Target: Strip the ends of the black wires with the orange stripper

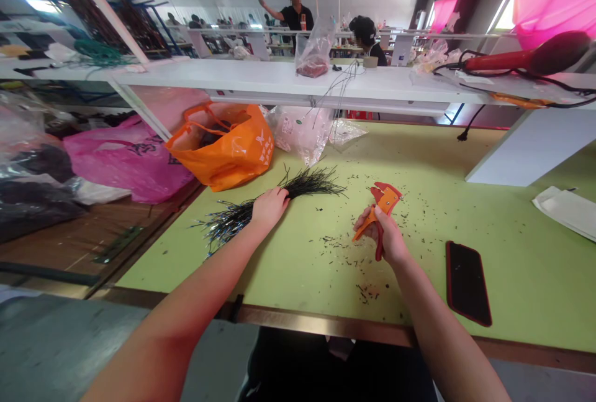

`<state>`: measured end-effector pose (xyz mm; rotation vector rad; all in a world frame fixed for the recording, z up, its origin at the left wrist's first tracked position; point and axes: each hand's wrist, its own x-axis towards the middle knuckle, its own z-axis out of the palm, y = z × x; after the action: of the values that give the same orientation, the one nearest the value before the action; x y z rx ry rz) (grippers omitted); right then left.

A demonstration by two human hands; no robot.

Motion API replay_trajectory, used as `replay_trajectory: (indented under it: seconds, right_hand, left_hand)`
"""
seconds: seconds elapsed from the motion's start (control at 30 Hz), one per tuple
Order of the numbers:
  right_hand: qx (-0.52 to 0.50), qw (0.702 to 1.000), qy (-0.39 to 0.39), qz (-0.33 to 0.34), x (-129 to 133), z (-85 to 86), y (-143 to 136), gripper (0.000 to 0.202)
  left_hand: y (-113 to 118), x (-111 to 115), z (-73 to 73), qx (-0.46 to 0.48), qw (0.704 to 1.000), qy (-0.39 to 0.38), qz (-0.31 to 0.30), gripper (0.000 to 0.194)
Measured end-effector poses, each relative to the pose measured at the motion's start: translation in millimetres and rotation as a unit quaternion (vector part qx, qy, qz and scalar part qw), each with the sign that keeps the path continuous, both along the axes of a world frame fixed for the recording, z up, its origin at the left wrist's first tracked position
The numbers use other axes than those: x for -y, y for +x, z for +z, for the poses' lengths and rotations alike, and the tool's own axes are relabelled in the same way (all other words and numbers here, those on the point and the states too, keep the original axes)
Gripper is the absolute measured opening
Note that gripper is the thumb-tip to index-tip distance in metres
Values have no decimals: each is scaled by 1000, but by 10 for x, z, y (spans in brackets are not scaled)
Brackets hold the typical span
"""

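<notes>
A bundle of thin black wires [314, 184] lies on the green tabletop, its cut ends fanning to the right and its blue-and-silver tipped ends to the left. Across the middle of the bundle, my left hand [270, 206] is closed, with its fingertips hidden behind it. An orange and red wire stripper [387, 199] is in my right hand [390, 235], fingers around its handles and jaws pointing away from me. Small black clippings [342, 243] are scattered on the table beneath and around the tool. The wires and the stripper are apart.
A black phone with a red edge [468, 281] lies at the right, near white paper [568, 209]. Behind the wires are an orange bag [233, 153] and clear plastic bags [302, 128]. A white shelf [223, 79] spans the back, carrying a red-handled tool [503, 61]. People are beyond.
</notes>
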<state>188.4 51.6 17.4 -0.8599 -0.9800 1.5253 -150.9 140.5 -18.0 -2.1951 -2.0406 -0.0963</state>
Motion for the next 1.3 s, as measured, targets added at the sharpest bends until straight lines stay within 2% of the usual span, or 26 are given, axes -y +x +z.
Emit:
replay_trajectory:
  seconds: [0.33,0.57,0.9,1.3]
  right_hand:
    - [7,1000,4,3,17,-13,-14,46]
    - [13,1000,4,-2,30,10,-23,49]
    - [24,1000,7,11,19,-39,-26,47]
    - [38,999,10,21,38,-2,-24,48]
  left_hand:
    - [-78,-24,57,75,996,7,47,32]
    - [-51,-62,82,72,997,-5,-10,34]
    - [148,-418,60,73,996,-26,-46,37]
    - [132,-428,73,88,994,-51,-44,37]
